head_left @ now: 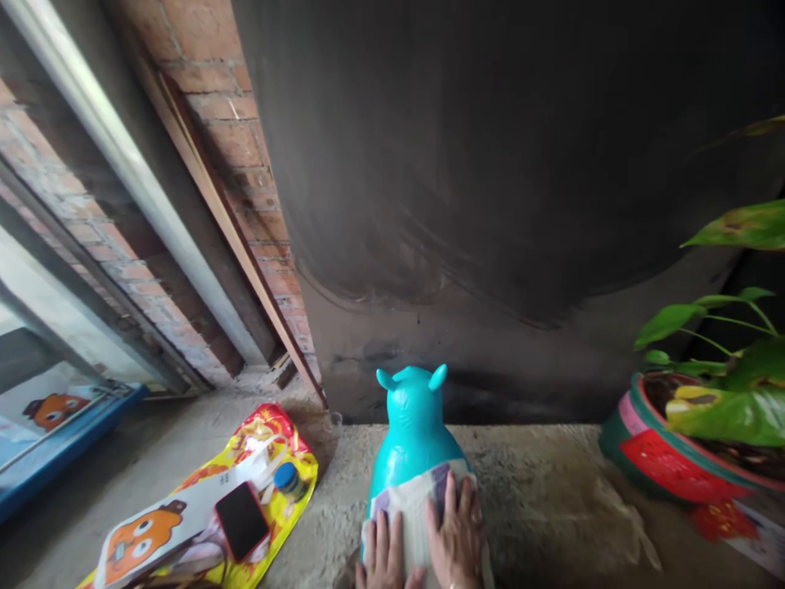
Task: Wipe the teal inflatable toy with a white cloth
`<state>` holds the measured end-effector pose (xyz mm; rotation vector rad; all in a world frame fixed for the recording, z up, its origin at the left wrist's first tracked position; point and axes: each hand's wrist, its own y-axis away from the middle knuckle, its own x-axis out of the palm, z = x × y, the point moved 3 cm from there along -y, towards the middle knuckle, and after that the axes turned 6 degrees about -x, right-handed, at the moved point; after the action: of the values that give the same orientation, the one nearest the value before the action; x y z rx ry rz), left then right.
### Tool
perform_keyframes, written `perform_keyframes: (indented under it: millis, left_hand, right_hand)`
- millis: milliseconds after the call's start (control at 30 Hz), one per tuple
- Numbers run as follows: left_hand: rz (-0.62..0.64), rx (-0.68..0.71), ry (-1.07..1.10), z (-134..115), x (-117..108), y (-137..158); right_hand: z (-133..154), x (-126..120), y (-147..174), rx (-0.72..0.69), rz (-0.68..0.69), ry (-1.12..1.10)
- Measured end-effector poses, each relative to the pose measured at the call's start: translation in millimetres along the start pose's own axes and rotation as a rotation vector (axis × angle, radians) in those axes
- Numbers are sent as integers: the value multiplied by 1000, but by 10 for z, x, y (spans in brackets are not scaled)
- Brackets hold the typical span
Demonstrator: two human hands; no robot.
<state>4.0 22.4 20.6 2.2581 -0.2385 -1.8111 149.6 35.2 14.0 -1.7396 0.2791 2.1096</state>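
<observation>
Both hands lay flat with fingers spread: the left hand (385, 555) and right hand (457, 536) pressed a pale cloth (415, 507) against a turquoise animal toy (414, 429). The toy stood on the concrete floor (540, 491) near the wall.

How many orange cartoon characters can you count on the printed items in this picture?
2. One orange character is on the yellow package on the floor left of the hands; another orange character is on the blue board at the far left. More may be hidden under the phone.

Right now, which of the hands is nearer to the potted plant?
Right. The right hand lies on the cloth on the side toward the potted plant; the left hand lies beside it, farther away.
</observation>
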Motion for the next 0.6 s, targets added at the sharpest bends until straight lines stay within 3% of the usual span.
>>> perform_keyframes:
  millis: [167, 300, 467, 600]
  left_hand:
    - [95, 56, -12, -374, -329, -297]
    - [114, 71, -1, -448, -448, -373]
    - [161, 163, -24, -312, -418, -141]
    - [136, 148, -74, -243, -301, 140]
  right_hand:
    - [-33, -21, -691, -58, 175, -174]
    - [-46, -31, -779, -31, 162, -185]
    - [-194, 136, -113, 66, 129, -117]
    - [-431, 483, 568, 61, -50, -10]
